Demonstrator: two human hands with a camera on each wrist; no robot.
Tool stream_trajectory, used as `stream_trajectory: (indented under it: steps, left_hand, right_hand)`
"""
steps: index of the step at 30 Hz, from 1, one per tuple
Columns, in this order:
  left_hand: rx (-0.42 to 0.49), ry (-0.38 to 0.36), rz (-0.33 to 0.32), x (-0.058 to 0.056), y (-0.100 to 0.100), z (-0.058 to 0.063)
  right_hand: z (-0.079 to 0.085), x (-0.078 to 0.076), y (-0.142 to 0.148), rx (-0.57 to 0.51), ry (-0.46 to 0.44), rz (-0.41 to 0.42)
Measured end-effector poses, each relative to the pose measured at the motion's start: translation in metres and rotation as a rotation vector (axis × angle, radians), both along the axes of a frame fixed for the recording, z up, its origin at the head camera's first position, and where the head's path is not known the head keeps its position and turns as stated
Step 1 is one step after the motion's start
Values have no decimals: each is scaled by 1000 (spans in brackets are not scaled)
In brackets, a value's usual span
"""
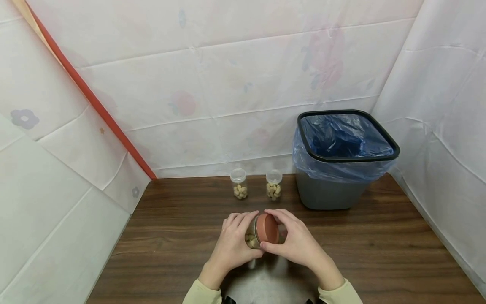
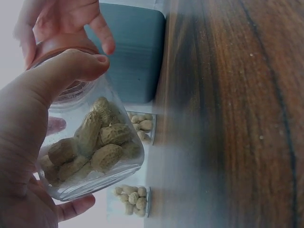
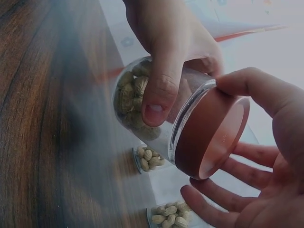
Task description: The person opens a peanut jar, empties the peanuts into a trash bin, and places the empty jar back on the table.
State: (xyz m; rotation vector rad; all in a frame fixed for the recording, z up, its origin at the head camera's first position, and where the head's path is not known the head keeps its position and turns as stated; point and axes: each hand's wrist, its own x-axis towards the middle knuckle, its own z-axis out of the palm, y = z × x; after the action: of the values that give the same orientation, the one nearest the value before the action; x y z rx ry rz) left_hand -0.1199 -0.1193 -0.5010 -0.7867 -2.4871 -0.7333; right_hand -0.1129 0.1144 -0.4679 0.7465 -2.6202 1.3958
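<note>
A clear jar [image 2: 95, 147] of unshelled peanuts is held tilted above the table, its orange-brown lid [image 3: 202, 135] pointing to the right. Around the jar's body my left hand [image 1: 236, 241] is curled, the thumb lying along the glass. My right hand [image 1: 300, 241] holds the lid by its rim between thumb and fingers; several of its other fingers are spread off the lid in the right wrist view. The lid sits on the jar's mouth. I cannot tell from the frames how tightly it is on.
Two small clear jars with peanuts, the left jar [image 1: 239, 185] and the right jar [image 1: 274, 185], stand at the back of the dark wooden table [image 1: 171, 245]. To their right is a grey bin [image 1: 322, 192] lined with a blue bag [image 1: 341, 135]. Patterned white sheeting [image 1: 247, 84] rises behind.
</note>
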Motion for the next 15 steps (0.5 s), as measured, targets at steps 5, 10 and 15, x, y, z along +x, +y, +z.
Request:
stream_trajectory:
  steps: [5, 10, 15]
  left_hand:
    - [9, -5, -8, -1, -1, -1]
    - [10, 4, -2, -1, -1, -1]
    - [8, 4, 2, -1, -1, 0]
  right_hand:
    - [1, -1, 1, -18, 55, 41]
    - [2, -1, 2, -37, 100, 88]
    - [2, -2, 3, -20, 136, 111]
